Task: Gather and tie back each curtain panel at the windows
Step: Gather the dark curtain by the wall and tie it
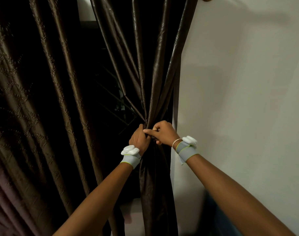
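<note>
Fingers of your left hand [139, 138] curl tight round the gathered curtain panel [149, 92]; your right hand [163, 133] pinches the same bunch. Beyond, the panel hangs just beside the pale wall [244, 82].

Two dark brown curtain panels hang here: one gathered panel [145, 74] bunched into a narrow waist, and one loose panel [34, 99] spread in folds at the left. Two hands show, a left hand [139, 138] and a right hand [163, 133], and each wrist carries one grey band with one white device, making two bands and two devices. One thin pale bracelet [176, 142] sits on the right wrist, and one pale wall [247, 99] fills the right side.
</note>
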Demonstrator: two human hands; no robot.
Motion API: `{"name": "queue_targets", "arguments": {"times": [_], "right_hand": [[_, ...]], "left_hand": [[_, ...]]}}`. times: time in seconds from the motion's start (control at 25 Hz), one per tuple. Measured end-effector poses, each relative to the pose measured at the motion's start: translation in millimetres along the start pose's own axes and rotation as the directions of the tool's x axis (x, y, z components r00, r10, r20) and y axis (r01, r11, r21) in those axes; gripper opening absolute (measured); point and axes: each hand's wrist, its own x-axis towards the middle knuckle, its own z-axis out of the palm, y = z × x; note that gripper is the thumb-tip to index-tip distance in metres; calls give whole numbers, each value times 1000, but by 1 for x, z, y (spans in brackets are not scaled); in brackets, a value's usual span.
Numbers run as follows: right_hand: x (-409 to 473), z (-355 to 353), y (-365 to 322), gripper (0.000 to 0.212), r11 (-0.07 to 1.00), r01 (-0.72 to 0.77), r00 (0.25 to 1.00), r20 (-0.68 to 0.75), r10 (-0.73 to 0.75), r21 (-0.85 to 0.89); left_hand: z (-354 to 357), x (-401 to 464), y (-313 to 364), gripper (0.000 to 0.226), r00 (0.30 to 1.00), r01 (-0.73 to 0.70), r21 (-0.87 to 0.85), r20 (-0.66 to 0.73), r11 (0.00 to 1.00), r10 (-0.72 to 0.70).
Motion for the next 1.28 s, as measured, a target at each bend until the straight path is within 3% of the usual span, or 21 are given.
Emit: {"name": "queue_targets", "arguments": {"times": [0.16, 0.32, 0.44, 0.52, 0.72, 0.88, 1.16, 1.28], "right_hand": [[10, 9, 5, 40, 991, -124, 987, -97, 128, 41], [15, 5, 14, 30, 979, -201, 964, -184, 191, -36], [18, 7, 15, 29, 973, -230, 951, -215, 221, -14], [22, 7, 17, 26, 963, -253, 946, -184, 265, 86], [22, 1, 20, 19, 849, -361, 925, 32, 379, 387], [19, 2, 21, 14, 754, -499, 864, 173, 474, 427], [22, 7, 18, 21, 671, -508, 838, 128, 531, 540], [22, 14, 21, 23, 693, -454, 854, 53, 517, 561]], "left_hand": [[-8, -10, -1, 38, 1000, -8, -80, -16, 997, 7], [-15, -22, -7, 22, 989, -144, -155, 15, 977, 149], [-19, -22, -4, 10, 921, -386, -27, 31, 922, 387], [-22, -19, -2, 16, 878, -479, 98, 58, 873, 475], [-28, -20, -1, 32, 876, -482, 252, 160, 839, 455], [-23, -22, 16, 39, 865, -502, 332, 222, 799, 451], [-20, -22, 17, 49, 889, -454, 383, 249, 805, 383], [-23, -18, 12, 61, 882, -468, 374, 254, 800, 397]]}}
